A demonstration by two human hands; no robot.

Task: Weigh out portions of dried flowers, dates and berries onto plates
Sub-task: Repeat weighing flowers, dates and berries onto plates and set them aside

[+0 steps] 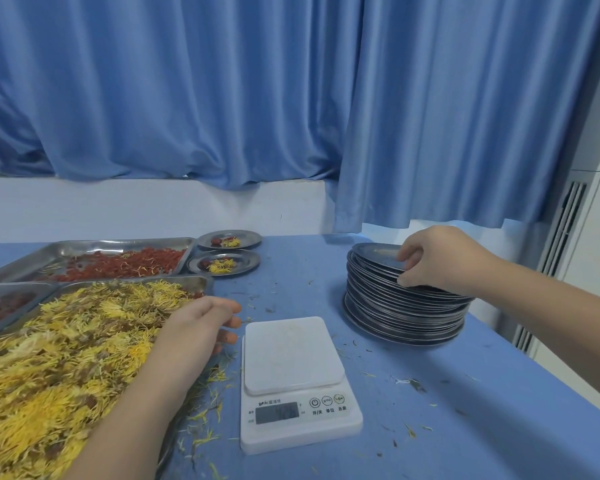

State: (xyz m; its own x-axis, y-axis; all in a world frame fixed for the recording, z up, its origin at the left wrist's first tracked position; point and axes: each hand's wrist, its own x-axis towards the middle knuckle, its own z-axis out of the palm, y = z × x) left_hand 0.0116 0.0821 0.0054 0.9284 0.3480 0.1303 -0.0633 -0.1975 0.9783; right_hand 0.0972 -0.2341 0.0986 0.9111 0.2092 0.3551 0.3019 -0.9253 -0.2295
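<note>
A white digital scale (pixel 291 355) stands on the blue table with nothing on its platform. To its right is a tall stack of metal plates (pixel 395 306). My right hand (pixel 440 261) grips the rim of the tilted top plate (pixel 378 252). My left hand (pixel 201 327) hovers with loosely curled fingers over the right edge of a big tray of yellow dried flowers (pixel 66 358). Behind it lie a tray of red berries (pixel 125 263) and a tray of dark dates (pixel 4 304). Two filled plates sit at the back, one (pixel 224 262) nearer and one (pixel 230 240) farther.
Loose petals and crumbs are scattered over the blue tablecloth (pixel 465 410). A blue curtain (pixel 291 98) hangs behind the table above a white ledge. The table's right edge falls away beside a white wall unit (pixel 561 254).
</note>
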